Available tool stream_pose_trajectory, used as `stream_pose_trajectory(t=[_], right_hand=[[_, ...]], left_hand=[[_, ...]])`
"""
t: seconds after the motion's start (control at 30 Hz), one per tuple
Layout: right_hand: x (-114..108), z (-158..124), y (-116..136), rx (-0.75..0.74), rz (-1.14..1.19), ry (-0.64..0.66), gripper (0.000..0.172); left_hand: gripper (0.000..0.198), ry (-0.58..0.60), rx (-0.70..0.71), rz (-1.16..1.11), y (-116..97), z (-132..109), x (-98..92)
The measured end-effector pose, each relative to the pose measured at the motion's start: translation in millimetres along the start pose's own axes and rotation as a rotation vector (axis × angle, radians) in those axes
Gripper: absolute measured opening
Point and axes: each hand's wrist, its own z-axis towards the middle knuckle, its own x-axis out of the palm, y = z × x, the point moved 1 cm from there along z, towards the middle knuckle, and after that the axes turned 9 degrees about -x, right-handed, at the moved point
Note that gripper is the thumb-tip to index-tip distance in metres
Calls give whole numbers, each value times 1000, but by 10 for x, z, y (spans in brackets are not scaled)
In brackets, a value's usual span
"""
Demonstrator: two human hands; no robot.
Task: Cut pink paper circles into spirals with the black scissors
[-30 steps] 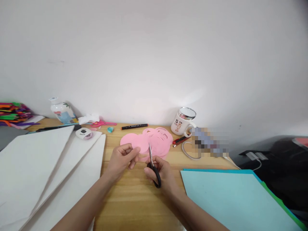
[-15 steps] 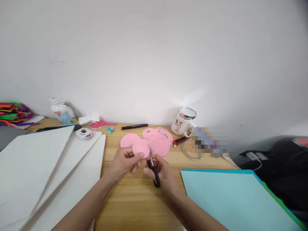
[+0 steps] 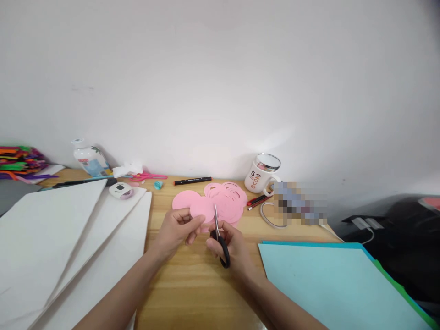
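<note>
My left hand [image 3: 180, 229] pinches a round pink paper disc [image 3: 202, 211] by its lower left edge, thumb on top. In my right hand [image 3: 232, 247] is a pair of scissors [image 3: 223, 251] with black handles, its metal blades pointing up along the disc's right edge. Whether the blades touch the paper I cannot tell. Behind the held disc, another pink disc [image 3: 185, 200] lies on the table to the left. A pile of pink paper cut-outs [image 3: 231, 206], some with slits or rings, lies to the right, partly hidden by the disc and the blades.
White sheets [image 3: 51, 229] cover the left side, with a white correction-tape-like dispenser [image 3: 121, 190] on them. Farther back are a bottle [image 3: 90, 158], pink scissors [image 3: 147, 176] and a black marker [image 3: 192, 181]. A white mug [image 3: 261, 173] stands right, behind light-blue sheets [image 3: 330, 279].
My left hand and the disc have shifted very slightly up and right. The scissors remain at the disc's right edge, with only a tiny shift.
</note>
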Motion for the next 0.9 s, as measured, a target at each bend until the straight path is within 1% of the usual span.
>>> stream_pose_trajectory(t=[0.33,0.53,0.8,0.9], right_hand=[[-1,-15,5,31,-27,-15,33],[0,-11,7,44,-26,-15,33],[-11,-22,-33,23,3,10,33],[-5,-30,-55,23,12,0,33]], left_hand=[[32,-16,44,-14,12,11,-22],[32,-23,42,-38,15,14,-33],[30,-50,71,-91,-25,5,-33],[30,-57,60,-90,-38,-1,-27]])
